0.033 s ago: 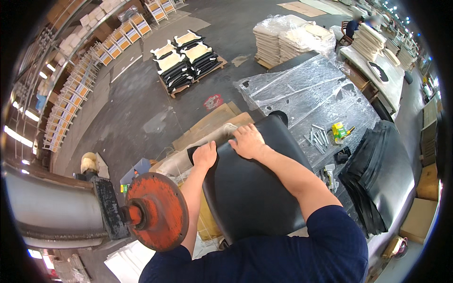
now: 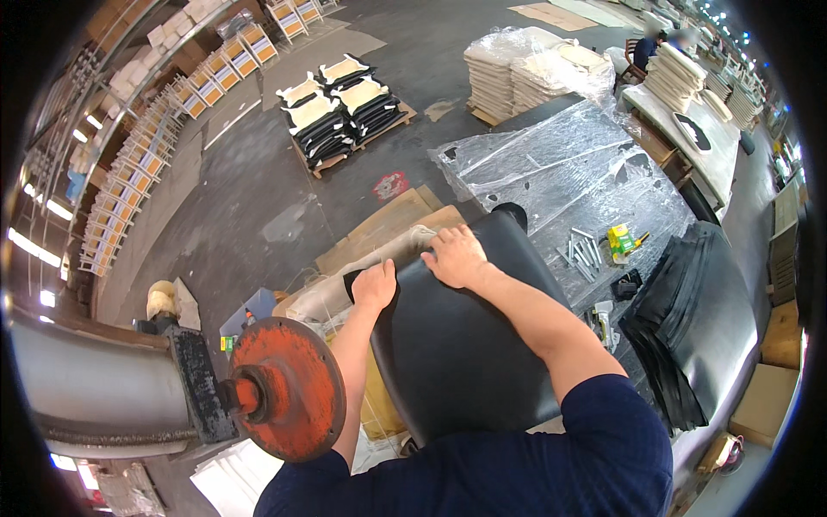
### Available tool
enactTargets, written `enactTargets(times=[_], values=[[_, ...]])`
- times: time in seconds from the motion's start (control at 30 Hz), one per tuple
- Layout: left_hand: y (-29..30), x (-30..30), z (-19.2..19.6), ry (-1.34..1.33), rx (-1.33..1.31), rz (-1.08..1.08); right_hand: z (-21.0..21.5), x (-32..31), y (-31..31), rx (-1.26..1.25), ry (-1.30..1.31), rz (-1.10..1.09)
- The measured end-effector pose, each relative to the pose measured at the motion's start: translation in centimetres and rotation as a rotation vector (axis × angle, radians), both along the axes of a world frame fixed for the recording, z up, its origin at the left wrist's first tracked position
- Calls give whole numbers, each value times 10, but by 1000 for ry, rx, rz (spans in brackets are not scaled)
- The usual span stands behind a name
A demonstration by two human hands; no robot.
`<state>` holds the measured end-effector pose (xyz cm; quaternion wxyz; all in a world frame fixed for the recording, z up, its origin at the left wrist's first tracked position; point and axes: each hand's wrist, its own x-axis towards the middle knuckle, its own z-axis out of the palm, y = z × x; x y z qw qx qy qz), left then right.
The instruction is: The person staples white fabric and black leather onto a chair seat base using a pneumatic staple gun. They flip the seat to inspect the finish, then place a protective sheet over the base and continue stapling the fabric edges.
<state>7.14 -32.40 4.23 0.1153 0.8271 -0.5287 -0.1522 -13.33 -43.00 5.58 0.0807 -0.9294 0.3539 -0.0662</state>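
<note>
A black leather-like seat cushion (image 2: 465, 353) lies in front of me, its near end against my body. My left hand (image 2: 374, 286) is closed on the far left corner, thumb up, with some loose black material bunched beside it. Over the far edge curl the fingers of my right hand (image 2: 457, 256), its palm resting on the black surface. The fingertips of both hands are partly hidden by the edge. Left of my left forearm stands a worn orange-red round metal disc (image 2: 291, 388), covering part of that arm.
On the plastic-covered table (image 2: 560, 189) at right lie metal bars (image 2: 584, 254), a green-yellow box (image 2: 620, 239), a staple gun (image 2: 603, 323) and stacked black sheets (image 2: 689, 319). Beyond are a pallet of black-and-cream covers (image 2: 345, 112), wrapped cream pads (image 2: 491, 82) and a seated person (image 2: 642, 53).
</note>
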Motion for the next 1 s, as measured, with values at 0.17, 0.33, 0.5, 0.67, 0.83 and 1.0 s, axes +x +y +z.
enactTargets(times=[0.17, 0.33, 0.5, 0.67, 0.83, 1.0], values=[[11, 8, 4, 57, 122, 72, 5, -6, -30, 91, 89, -62], [17, 22, 0, 53, 119, 112, 9, -24, -80, 187, 206, -180], [-6, 4, -16, 184, 101, 48, -29, -87, -126, 254, 239, -196], [15, 28, -21, 268, 36, 51, -32, -80, -129, 184, 277, -28], [29, 34, -28, 430, -19, 37, -37, -92, -126, 478, 131, -155], [40, 40, -40, 629, -59, 94, -37, -103, -116, 959, -180, -555]])
